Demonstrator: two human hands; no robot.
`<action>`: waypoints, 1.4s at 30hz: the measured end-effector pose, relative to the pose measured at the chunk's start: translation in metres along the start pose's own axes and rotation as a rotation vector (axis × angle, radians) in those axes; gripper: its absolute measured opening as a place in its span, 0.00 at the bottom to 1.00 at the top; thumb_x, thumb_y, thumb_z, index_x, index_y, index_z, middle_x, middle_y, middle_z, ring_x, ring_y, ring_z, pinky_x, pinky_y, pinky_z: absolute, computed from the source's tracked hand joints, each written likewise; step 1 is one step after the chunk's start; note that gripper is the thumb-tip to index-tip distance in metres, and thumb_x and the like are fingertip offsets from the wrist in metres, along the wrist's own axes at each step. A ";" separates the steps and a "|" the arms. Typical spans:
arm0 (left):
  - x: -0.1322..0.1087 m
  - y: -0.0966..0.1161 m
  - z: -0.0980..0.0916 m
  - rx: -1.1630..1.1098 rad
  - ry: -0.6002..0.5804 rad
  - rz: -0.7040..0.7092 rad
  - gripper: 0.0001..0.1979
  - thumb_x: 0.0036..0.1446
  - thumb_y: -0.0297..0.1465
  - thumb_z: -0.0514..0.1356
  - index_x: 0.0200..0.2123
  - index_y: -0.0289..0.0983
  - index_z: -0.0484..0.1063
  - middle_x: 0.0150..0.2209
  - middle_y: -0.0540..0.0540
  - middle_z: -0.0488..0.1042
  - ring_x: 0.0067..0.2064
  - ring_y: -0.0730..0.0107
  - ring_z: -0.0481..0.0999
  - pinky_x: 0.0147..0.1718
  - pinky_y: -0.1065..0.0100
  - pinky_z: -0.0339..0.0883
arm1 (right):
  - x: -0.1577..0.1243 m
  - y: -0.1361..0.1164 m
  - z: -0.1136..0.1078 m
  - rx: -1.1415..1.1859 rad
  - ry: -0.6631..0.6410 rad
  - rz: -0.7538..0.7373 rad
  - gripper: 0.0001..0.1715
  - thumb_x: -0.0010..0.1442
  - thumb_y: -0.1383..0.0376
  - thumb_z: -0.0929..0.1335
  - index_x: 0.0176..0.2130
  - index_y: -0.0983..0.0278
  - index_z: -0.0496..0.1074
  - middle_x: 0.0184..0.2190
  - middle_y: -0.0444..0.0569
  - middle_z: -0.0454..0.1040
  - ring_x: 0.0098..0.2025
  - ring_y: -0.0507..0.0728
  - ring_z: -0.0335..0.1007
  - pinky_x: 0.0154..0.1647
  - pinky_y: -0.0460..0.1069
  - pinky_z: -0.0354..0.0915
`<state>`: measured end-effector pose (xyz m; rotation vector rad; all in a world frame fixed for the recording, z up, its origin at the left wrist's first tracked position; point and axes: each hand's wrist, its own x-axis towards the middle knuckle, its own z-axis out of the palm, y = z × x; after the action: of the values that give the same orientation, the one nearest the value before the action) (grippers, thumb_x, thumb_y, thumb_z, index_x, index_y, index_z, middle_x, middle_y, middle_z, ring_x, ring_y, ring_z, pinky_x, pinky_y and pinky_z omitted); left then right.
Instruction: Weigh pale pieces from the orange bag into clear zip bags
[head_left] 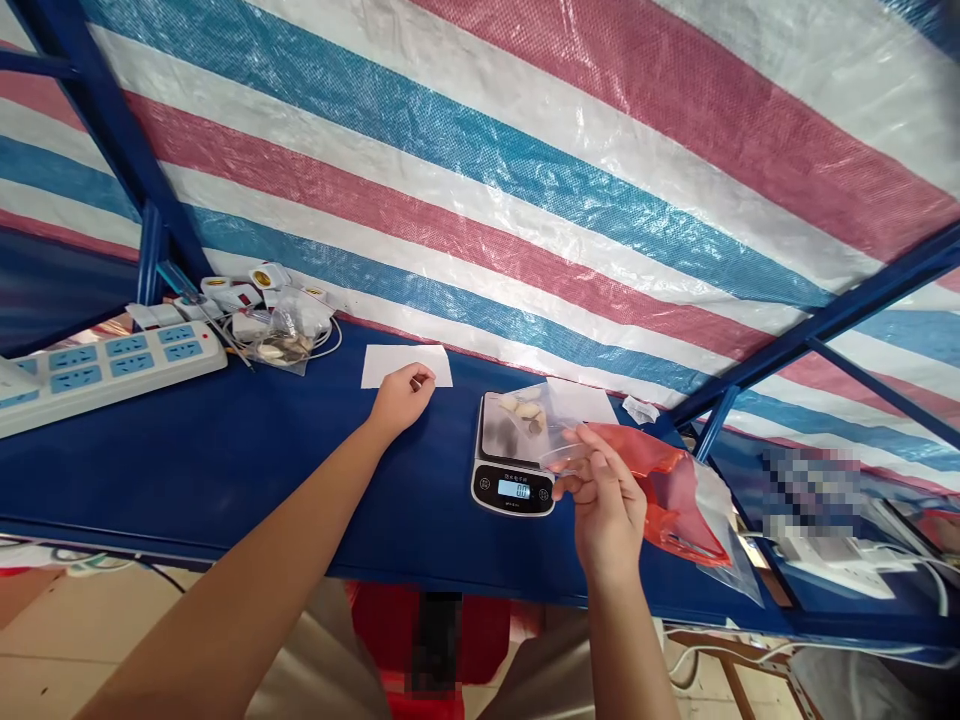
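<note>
My right hand (607, 495) pinches the edge of a clear plastic bag (559, 420) holding several pale, beige pieces (527, 412). The bag is over the plate of a kitchen scale (514, 455), whose display reads 0.0; whether it touches the plate I cannot tell. Curled closed, my left hand (403, 398) rests at the front of a white sheet of paper (379, 365). Something small and dark shows at its fingertips, too small to name. A second white sheet (589, 400) lies behind the scale, partly covered by the bag.
Right of the scale lies a red plastic bag (671, 490) on the blue table (300, 470). A crumpled white scrap (640, 410) sits behind it. At the left are a power strip (112, 370), white plugs and another clear bag (283, 345). Striped sheeting (480, 220) hangs behind.
</note>
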<state>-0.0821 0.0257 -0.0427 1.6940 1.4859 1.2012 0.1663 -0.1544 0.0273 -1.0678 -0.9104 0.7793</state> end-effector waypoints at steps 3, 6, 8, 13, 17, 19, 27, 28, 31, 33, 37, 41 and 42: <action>0.000 0.000 -0.001 0.002 0.001 -0.005 0.09 0.54 0.36 0.58 0.35 0.40 0.76 0.33 0.47 0.78 0.33 0.64 0.74 0.36 0.64 0.70 | -0.011 0.006 -0.009 -0.012 0.011 0.053 0.20 0.63 0.53 0.72 0.52 0.57 0.80 0.52 0.55 0.79 0.38 0.59 0.78 0.26 0.50 0.69; 0.000 0.000 -0.001 0.003 0.001 -0.012 0.09 0.54 0.36 0.58 0.36 0.41 0.76 0.34 0.47 0.78 0.33 0.64 0.74 0.36 0.64 0.70 | -0.042 0.021 -0.034 -0.037 0.111 0.217 0.26 0.61 0.52 0.74 0.56 0.58 0.78 0.51 0.56 0.80 0.38 0.61 0.79 0.25 0.50 0.70; 0.000 0.000 0.000 0.001 -0.006 -0.017 0.10 0.54 0.36 0.59 0.36 0.41 0.77 0.33 0.47 0.78 0.33 0.64 0.74 0.35 0.65 0.70 | -0.067 0.029 -0.057 -0.097 0.192 0.301 0.29 0.61 0.49 0.74 0.56 0.60 0.78 0.50 0.58 0.81 0.34 0.59 0.77 0.22 0.49 0.69; 0.000 0.001 0.001 -0.003 -0.005 -0.021 0.09 0.54 0.36 0.58 0.35 0.40 0.76 0.33 0.47 0.78 0.33 0.65 0.74 0.35 0.65 0.70 | -0.091 0.035 -0.100 -0.257 0.298 0.316 0.26 0.59 0.45 0.74 0.45 0.62 0.81 0.39 0.53 0.82 0.29 0.56 0.74 0.22 0.48 0.69; -0.001 0.002 0.000 -0.002 -0.004 -0.025 0.10 0.54 0.36 0.58 0.35 0.40 0.76 0.33 0.47 0.78 0.34 0.64 0.74 0.36 0.64 0.70 | -0.072 0.036 -0.107 -0.378 0.313 0.265 0.29 0.57 0.42 0.75 0.40 0.64 0.81 0.31 0.50 0.79 0.28 0.56 0.73 0.26 0.50 0.72; -0.002 0.002 0.000 -0.002 0.001 -0.021 0.10 0.54 0.37 0.58 0.35 0.40 0.76 0.33 0.47 0.78 0.34 0.63 0.75 0.36 0.64 0.70 | -0.061 0.039 -0.104 -0.406 0.320 0.230 0.31 0.56 0.40 0.74 0.38 0.65 0.80 0.28 0.48 0.78 0.26 0.56 0.72 0.27 0.50 0.72; 0.000 -0.001 0.001 0.001 0.003 -0.019 0.10 0.54 0.36 0.58 0.36 0.40 0.77 0.33 0.48 0.78 0.33 0.64 0.74 0.36 0.64 0.70 | -0.050 0.049 -0.097 -0.556 0.255 0.194 0.35 0.54 0.35 0.72 0.36 0.65 0.79 0.26 0.47 0.74 0.25 0.55 0.68 0.22 0.48 0.66; 0.000 -0.002 0.001 0.000 0.002 -0.017 0.09 0.54 0.36 0.58 0.36 0.40 0.77 0.33 0.48 0.78 0.33 0.64 0.74 0.36 0.64 0.70 | -0.050 0.049 -0.098 -0.557 0.252 0.199 0.35 0.54 0.35 0.72 0.36 0.65 0.79 0.26 0.47 0.74 0.25 0.54 0.68 0.22 0.48 0.66; 0.000 -0.002 0.001 -0.006 -0.003 -0.013 0.09 0.55 0.36 0.58 0.36 0.40 0.76 0.32 0.48 0.77 0.33 0.64 0.74 0.35 0.64 0.70 | -0.050 0.049 -0.098 -0.555 0.252 0.211 0.36 0.53 0.35 0.73 0.36 0.65 0.79 0.26 0.46 0.74 0.25 0.54 0.67 0.22 0.48 0.65; -0.001 -0.002 0.001 -0.011 -0.005 -0.009 0.09 0.55 0.36 0.58 0.36 0.40 0.76 0.32 0.48 0.77 0.33 0.64 0.74 0.35 0.65 0.70 | -0.050 0.050 -0.098 -0.564 0.252 0.215 0.36 0.52 0.34 0.73 0.36 0.65 0.79 0.26 0.46 0.73 0.25 0.54 0.66 0.22 0.48 0.65; -0.001 -0.002 0.001 -0.015 -0.005 -0.004 0.09 0.55 0.36 0.58 0.35 0.40 0.76 0.32 0.48 0.77 0.33 0.64 0.74 0.35 0.65 0.70 | -0.050 0.049 -0.096 -0.578 0.251 0.214 0.37 0.53 0.34 0.72 0.36 0.65 0.79 0.26 0.47 0.73 0.25 0.54 0.66 0.22 0.48 0.64; -0.001 -0.002 0.001 -0.014 -0.006 -0.003 0.09 0.55 0.36 0.58 0.36 0.40 0.76 0.32 0.48 0.77 0.32 0.64 0.74 0.34 0.65 0.69 | -0.052 0.047 -0.095 -0.564 0.260 0.207 0.36 0.53 0.35 0.73 0.37 0.65 0.79 0.26 0.47 0.74 0.26 0.54 0.66 0.23 0.48 0.64; -0.001 -0.001 0.001 -0.015 -0.006 -0.003 0.09 0.55 0.36 0.58 0.36 0.40 0.76 0.32 0.48 0.77 0.32 0.64 0.73 0.34 0.65 0.69 | -0.053 0.046 -0.094 -0.554 0.266 0.198 0.35 0.53 0.35 0.73 0.37 0.65 0.79 0.26 0.46 0.74 0.26 0.54 0.66 0.23 0.48 0.63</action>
<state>-0.0821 0.0255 -0.0444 1.6838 1.4718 1.2014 0.2244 -0.2230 -0.0489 -1.7250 -0.8162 0.5341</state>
